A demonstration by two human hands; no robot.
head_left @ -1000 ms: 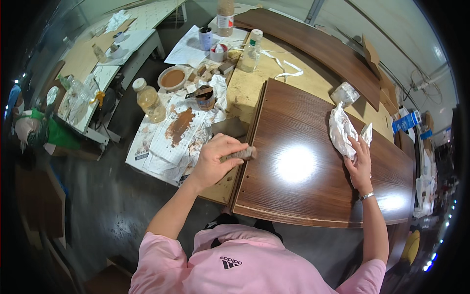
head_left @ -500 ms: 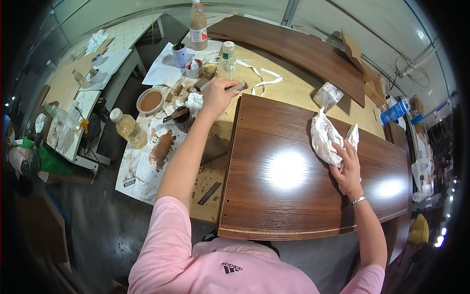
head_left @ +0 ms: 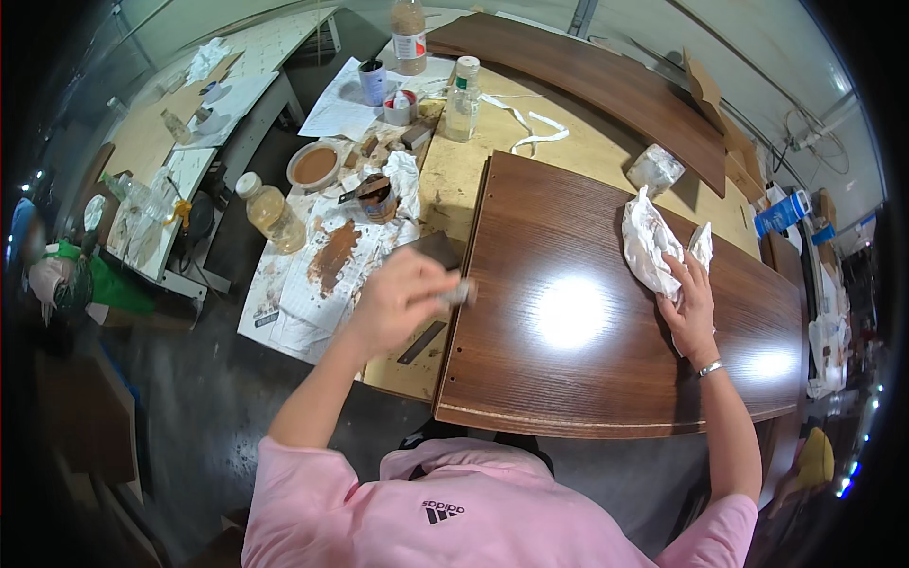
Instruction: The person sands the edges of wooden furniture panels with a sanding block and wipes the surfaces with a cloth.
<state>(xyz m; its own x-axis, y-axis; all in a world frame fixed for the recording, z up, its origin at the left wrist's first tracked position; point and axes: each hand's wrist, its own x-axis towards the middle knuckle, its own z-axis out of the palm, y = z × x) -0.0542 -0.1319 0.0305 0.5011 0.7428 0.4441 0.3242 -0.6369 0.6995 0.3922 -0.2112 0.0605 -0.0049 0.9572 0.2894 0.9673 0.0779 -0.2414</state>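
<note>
My left hand [head_left: 402, 298] is closed on a small grey-brown block [head_left: 460, 292], slightly blurred, at the left edge of a dark brown wood-grain panel [head_left: 530, 388]. My right hand [head_left: 694, 308] grips a crumpled white rag [head_left: 649, 248] and presses it on the right half of the panel. Pale bare patches run along the panel's front edge, and small holes dot its left side. Left of the panel, just beyond my left hand, a flat dark piece [head_left: 437, 248] lies on the table. A thin dark strip [head_left: 422, 343] lies nearer me.
At the left stand a bowl of brown paste [head_left: 314, 166], an open tin [head_left: 379, 201] with a scraper across it, and a capped bottle [head_left: 275, 220]. Farther back are a clear bottle [head_left: 462, 99], a purple cup [head_left: 372, 83] and a long brown board [head_left: 587, 80]. A wrapped block [head_left: 655, 170] sits behind the panel.
My left hand has come back toward me with the small block, from the cluttered paper to the panel's left edge. My right hand stays on the rag. The whole view has shifted slightly.
</note>
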